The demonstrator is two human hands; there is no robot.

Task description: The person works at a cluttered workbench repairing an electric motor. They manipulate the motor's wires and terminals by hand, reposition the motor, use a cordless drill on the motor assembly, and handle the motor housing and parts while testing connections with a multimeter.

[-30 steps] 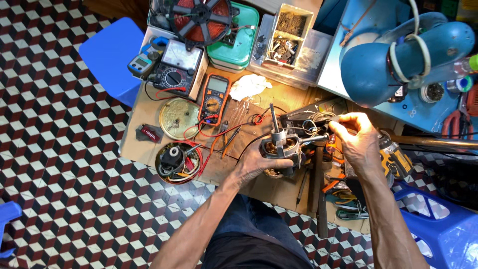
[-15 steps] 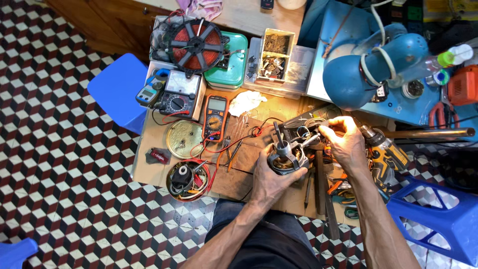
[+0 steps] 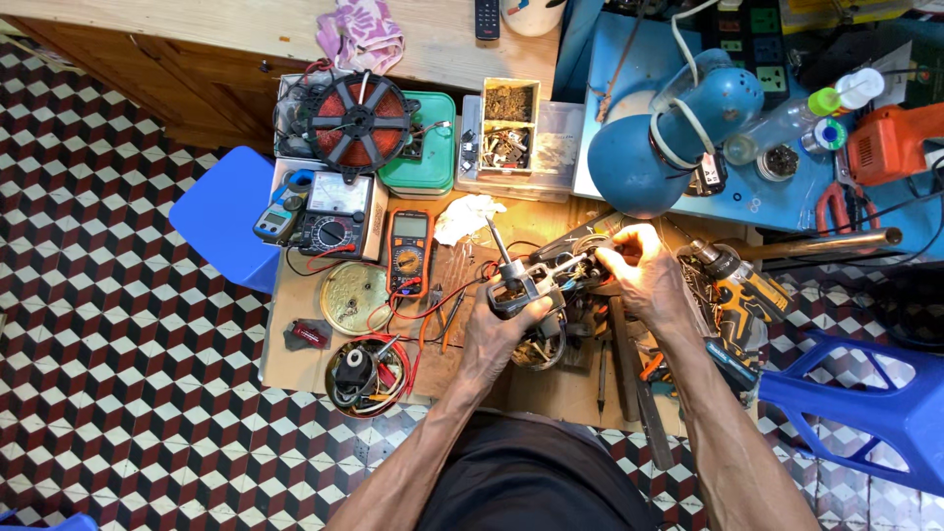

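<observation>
The left hand is gripping the small motor (shaft pointing far-left) at mid-board. The right hand is pinching its right end, fingers closed on the wiring. An orange multimeter is lying left; a rectangular parts box is sitting far.

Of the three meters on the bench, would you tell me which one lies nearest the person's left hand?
The orange-edged digital multimeter, lying just left of the left hand. The black analogue meter and the small blue clamp meter lie farther left.
</observation>
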